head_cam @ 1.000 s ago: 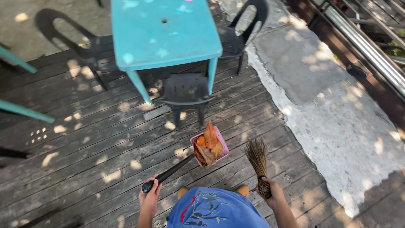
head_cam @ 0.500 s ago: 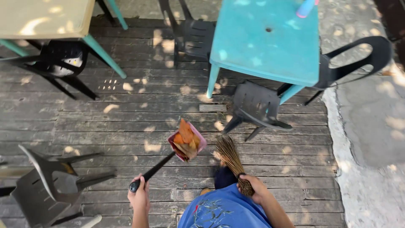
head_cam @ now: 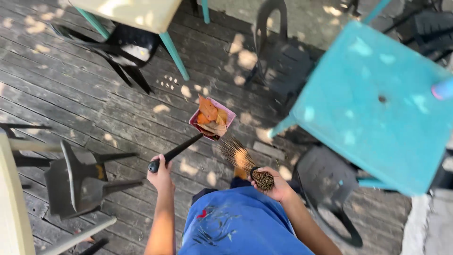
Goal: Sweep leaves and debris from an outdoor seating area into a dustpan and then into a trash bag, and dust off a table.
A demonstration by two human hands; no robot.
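Observation:
My left hand [head_cam: 161, 175] grips the black handle of a pink dustpan [head_cam: 212, 118], held just above the wooden deck. Dry orange and brown leaves [head_cam: 210, 118] lie piled in the pan. My right hand [head_cam: 275, 184] is closed around the bound end of a short stick broom [head_cam: 241, 160], its bristles fanning toward the dustpan. The broom tips are close to the pan, a little right of its handle. My blue shirt shows at the bottom of the view.
A teal table [head_cam: 382, 104] stands at the right with dark plastic chairs [head_cam: 283, 56] around it. A cream table with teal legs [head_cam: 137, 14] is at the top left, a black chair [head_cam: 122, 49] under it. Another dark chair [head_cam: 80, 182] stands at the lower left.
The view has swung left across the deck, so the teal table now lies to the right. Both hands keep their hold; dustpan and broom stay in front of me.

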